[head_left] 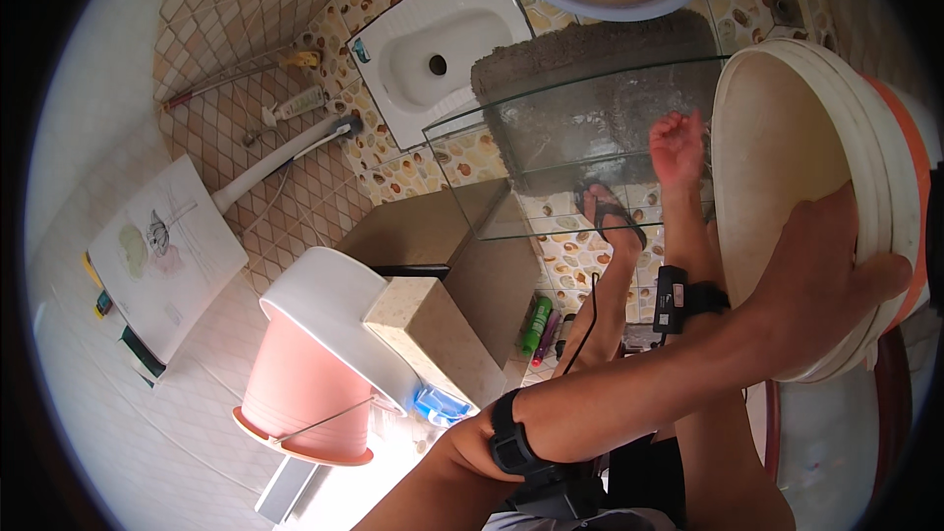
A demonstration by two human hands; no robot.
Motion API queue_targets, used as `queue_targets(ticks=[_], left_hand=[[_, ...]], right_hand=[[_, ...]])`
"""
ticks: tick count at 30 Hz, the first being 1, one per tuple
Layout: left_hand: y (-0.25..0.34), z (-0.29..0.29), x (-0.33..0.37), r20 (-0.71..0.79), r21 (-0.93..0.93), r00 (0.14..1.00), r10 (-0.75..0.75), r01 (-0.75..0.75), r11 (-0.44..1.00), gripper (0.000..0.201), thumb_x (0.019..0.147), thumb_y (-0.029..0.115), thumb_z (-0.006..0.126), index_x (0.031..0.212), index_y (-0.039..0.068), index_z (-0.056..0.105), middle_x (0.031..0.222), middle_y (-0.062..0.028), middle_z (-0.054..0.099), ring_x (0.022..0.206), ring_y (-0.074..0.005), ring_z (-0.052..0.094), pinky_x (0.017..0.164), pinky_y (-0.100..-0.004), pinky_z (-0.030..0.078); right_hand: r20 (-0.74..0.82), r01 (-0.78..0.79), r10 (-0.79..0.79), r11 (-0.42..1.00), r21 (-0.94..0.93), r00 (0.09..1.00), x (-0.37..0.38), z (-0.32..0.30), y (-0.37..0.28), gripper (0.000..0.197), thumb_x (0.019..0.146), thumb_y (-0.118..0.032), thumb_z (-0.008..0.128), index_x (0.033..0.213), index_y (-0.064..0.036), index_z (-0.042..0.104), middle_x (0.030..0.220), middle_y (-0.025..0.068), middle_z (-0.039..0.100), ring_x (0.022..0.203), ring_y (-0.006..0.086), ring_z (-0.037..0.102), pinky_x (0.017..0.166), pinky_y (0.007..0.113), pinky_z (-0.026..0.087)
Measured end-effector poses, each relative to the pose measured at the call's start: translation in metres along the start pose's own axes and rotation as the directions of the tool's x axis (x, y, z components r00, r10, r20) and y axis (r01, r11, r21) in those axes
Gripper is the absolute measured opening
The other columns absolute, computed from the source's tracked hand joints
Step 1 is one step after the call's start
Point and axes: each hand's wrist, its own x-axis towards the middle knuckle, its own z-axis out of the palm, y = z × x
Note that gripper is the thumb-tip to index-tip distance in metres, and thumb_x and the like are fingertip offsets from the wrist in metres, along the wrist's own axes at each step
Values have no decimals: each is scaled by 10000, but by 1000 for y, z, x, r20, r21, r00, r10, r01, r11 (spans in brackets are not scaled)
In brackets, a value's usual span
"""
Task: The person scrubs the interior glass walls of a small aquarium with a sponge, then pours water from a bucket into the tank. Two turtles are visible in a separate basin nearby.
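Observation:
My left hand (821, 265) reaches across to the right and is closed on the rim of a large white bucket (762, 128) with an orange band. The bucket is tilted, its mouth facing left. Beneath that arm, my right hand (678, 149) extends over a glass tank (580, 152), palm showing and fingers loosely bent, with nothing visible in it. Whether it touches the glass, I cannot tell. The clear tank rests partly over a grey shaggy mat (600, 34). Much of the bucket's inside shows, but its bottom is hidden.
A white squat toilet (438, 64) lies beyond the tank, beside a round basin (610, 5). On the left are a pink bucket (305, 383) under a white tub (329, 285), a long brush (285, 157) and a brown cabinet (423, 226). My sandalled foot (610, 211) is beside the tank.

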Motion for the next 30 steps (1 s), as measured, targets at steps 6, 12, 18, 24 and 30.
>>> queue_targets(ticks=[6, 12, 18, 24, 30], left_hand=[[-7, -15, -5, 24, 4, 1000, 7, -7, 1000, 328, 812, 86, 641, 1081, -80, 555, 865, -224, 688, 779, -309, 702, 746, -415, 550], [-11, -27, -13, 39, -95, 999, -19, 23, 995, 315, 797, 93, 649, 1057, -66, 566, 834, -196, 671, 756, -278, 674, 742, -400, 543], [-12, -38, -13, 52, -61, 999, 6, -3, 998, 314, 790, 98, 660, 1046, -61, 573, 841, -199, 682, 769, -284, 688, 746, -398, 545], [-8, -46, -8, 104, -52, 994, -39, 44, 998, 319, 790, 101, 670, 1052, -59, 583, 862, -208, 709, 795, -288, 717, 758, -384, 557], [-4, -48, -5, 115, -109, 990, -83, 95, 989, 323, 802, 100, 687, 1068, -59, 596, 904, -164, 722, 818, -226, 699, 786, -364, 558]], right_hand=[[71, -54, 70, 977, -205, 995, 5, -4, -6, 181, 1025, -249, 667, 1000, -73, 633, 808, 6, 576, 706, 113, 533, 604, 228, 467], [-249, 105, -155, 973, -204, 956, 22, 0, -3, 176, 1032, -285, 657, 986, -120, 620, 754, -49, 542, 584, 66, 411, 518, 202, 348], [208, 8, 23, 989, -148, 978, 13, -16, -6, 110, 998, -195, 697, 1027, -100, 649, 799, -20, 562, 640, 83, 460, 582, 218, 397], [-362, 117, -178, 976, -183, 915, 19, -19, 15, 94, 1008, -86, 653, 921, -85, 618, 803, -18, 553, 648, 128, 499, 621, 255, 481], [-356, 4, -109, 960, -281, 928, 6, -10, 17, 100, 995, -98, 671, 906, -96, 625, 792, -2, 560, 738, 149, 569, 692, 289, 536]])
